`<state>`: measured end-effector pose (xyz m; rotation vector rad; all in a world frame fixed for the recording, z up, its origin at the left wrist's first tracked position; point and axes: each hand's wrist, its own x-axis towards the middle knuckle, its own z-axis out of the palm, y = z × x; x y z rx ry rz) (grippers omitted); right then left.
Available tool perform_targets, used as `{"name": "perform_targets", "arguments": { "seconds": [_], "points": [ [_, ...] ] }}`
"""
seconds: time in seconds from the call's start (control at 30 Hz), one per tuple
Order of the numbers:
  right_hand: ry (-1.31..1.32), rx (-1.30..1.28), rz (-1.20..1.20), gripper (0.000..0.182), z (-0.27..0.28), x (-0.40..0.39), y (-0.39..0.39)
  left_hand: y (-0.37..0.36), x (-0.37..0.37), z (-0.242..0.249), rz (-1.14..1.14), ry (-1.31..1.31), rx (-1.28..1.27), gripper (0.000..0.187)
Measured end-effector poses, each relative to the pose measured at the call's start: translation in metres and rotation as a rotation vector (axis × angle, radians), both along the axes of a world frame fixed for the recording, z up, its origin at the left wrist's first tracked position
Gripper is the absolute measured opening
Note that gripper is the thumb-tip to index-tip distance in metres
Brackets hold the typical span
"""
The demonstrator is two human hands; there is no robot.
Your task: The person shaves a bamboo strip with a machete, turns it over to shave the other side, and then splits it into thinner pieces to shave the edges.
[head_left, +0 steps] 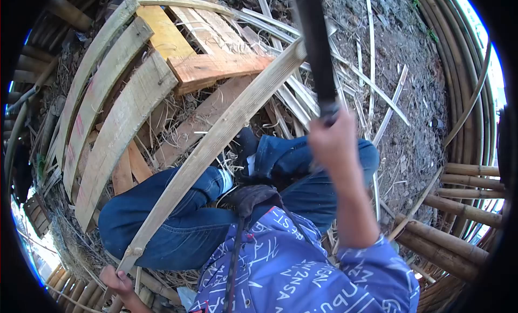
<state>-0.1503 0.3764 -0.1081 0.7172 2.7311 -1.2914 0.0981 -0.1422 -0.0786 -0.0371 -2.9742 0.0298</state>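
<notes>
Nearest the camera was the blue printed sleeve (372, 270) of the person's right arm, which rose from the lower right with the elbow bent and the forearm pointing up the frame. The right hand (333, 140) was raised high in front of the head, fingers wrapped fully around the dark handle (315, 49) of a tool that ran up and out of the top of the view; its head could not be seen.

At the bottom left the left hand (116, 280) sat low beside the body, fingers curled closed around the near end of 1 long split bamboo strip (216, 140). That strip slanted from the left hand up and to the right, crossing over the person's knees in blue jeans (162, 221), and its far end passed just behind the dark handle. A dark strap (234, 248) hung down the chest of the blue top.

Beyond the legs, on the ground, lay a stack of wooden planks (205, 70), 1 of them orange-brown, with 3 curved pale boards (113, 124) side by side to their left. Thin bamboo slivers (388, 102) were scattered over the bare dirt ground (415, 70) further out. Round bamboo poles (464, 205) were piled along the right edge.
</notes>
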Motion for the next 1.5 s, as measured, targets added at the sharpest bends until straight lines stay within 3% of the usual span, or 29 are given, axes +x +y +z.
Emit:
{"name": "perform_targets", "arguments": {
  "seconds": [0.03, 0.1, 0.17, 0.27, 0.3, 0.37, 0.43, 0.5, 0.57, 0.63, 0.7, 0.77, 0.83, 0.9, 1.0, 1.13, 1.17, 1.27, 1.33, 1.43, 1.5],
  "points": [
    [0.069, -0.037, 0.087, 0.023, -0.003, 0.014, -0.017, 0.0, 0.001, 0.003, 0.001, -0.012, 0.002, 0.059],
    [-0.068, -0.049, 0.375, 0.034, -0.009, 0.044, -0.039, 0.002, 0.005, 0.009, 0.018, -0.023, -0.026, 0.059],
    [-0.017, 0.047, 0.474, 0.035, -0.015, 0.05, -0.036, 0.005, 0.009, 0.012, 0.03, -0.051, -0.065, 0.058],
    [-0.034, 0.075, 0.27, 0.024, 0.005, 0.021, -0.009, 0.007, 0.007, 0.005, 0.029, -0.046, -0.006, 0.059],
    [0.166, 0.126, 0.191, 0.023, 0.004, 0.013, -0.003, 0.007, 0.003, 0.003, 0.032, -0.045, -0.002, 0.059],
    [0.041, -0.088, 0.023, 0.024, -0.001, 0.015, -0.018, 0.013, -0.001, -0.005, 0.003, 0.089, -0.02, 0.059],
    [0.053, -0.215, 0.104, 0.024, -0.005, 0.033, -0.049, 0.008, 0.008, -0.001, 0.034, 0.062, -0.018, 0.059],
    [0.082, -0.093, 0.399, 0.026, -0.016, 0.052, -0.055, 0.003, 0.017, 0.004, 0.111, -0.119, 0.064, 0.057],
    [0.024, 0.036, 0.416, 0.029, -0.014, 0.046, -0.033, 0.0, 0.017, 0.002, 0.089, -0.107, 0.03, 0.058],
    [-0.006, 0.048, 0.273, 0.018, 0.001, 0.028, -0.009, 0.008, 0.003, 0.002, 0.02, -0.013, 0.03, 0.061],
    [0.225, 0.212, 0.135, 0.015, 0.007, 0.003, 0.006, 0.011, 0.001, 0.001, 0.027, -0.016, 0.036, 0.06],
    [-0.001, -0.127, -0.13, 0.016, 0.009, 0.007, -0.012, 0.018, -0.006, 0.0, 0.015, 0.022, 0.01, 0.06],
    [0.087, -0.148, 0.118, 0.024, -0.013, 0.034, -0.038, 0.017, 0.003, 0.005, 0.042, -0.012, 0.034, 0.06],
    [-0.019, -0.06, 0.462, 0.032, -0.011, 0.052, -0.052, 0.015, 0.009, 0.009, 0.099, -0.065, -0.003, 0.059],
    [-0.037, 0.165, 0.401, 0.03, -0.012, 0.029, -0.021, 0.014, 0.008, 0.007, 0.06, -0.045, -0.018, 0.059],
    [0.03, -0.032, 0.02, 0.025, 0.003, 0.002, -0.013, 0.012, 0.005, 0.003, 0.051, -0.028, 0.004, 0.059],
    [0.114, -0.083, 0.019, 0.025, -0.002, 0.013, -0.029, 0.012, 0.003, 0.002, 0.043, -0.019, 0.008, 0.059],
    [0.041, -0.207, 0.195, 0.029, -0.009, 0.039, -0.043, 0.008, 0.013, 0.001, 0.056, -0.017, -0.002, 0.06],
    [0.106, -0.03, 0.349, 0.021, -0.012, 0.043, -0.029, 0.01, 0.008, 0.0, 0.04, 0.002, -0.009, 0.062],
    [0.302, 0.192, 0.209, 0.008, -0.005, 0.011, 0.007, 0.007, 0.001, -0.001, 0.001, -0.005, 0.01, 0.062],
    [0.05, -0.136, -0.08, 0.007, 0.017, -0.002, -0.003, 0.013, -0.001, -0.005, 0.004, 0.027, 0.004, 0.061]
  ]
}}
